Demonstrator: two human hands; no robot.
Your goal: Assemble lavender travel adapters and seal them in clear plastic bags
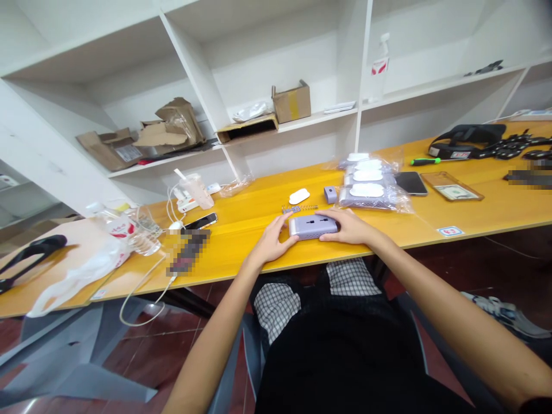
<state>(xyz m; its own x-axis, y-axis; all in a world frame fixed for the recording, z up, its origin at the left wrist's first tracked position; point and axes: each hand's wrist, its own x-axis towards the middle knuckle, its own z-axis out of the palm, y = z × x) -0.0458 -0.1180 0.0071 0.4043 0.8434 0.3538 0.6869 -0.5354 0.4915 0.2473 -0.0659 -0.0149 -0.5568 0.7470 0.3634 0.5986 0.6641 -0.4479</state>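
A pale purple plastic housing (311,227) with dark slots in its top lies on the yellow table in front of me. My left hand (275,237) grips its left end, thumb at the near side and fingers behind. At the other end my right hand (345,226) is wrapped round it in the same way. Just beyond the housing are some small springs (304,209) and a white oval cover (299,196). A small purple block (330,195) stands behind my right hand. Beside it are several purple units (366,194) with white oval tops, in clear plastic bags.
Right of the bags lie a dark tablet (410,183), a brown case (452,187), a green screwdriver (426,161) and a black headset (468,141). To the left are a phone (200,222), a drink cup (199,192), a bottle (135,236) and a cable (129,296). White shelves (284,126) rise behind.
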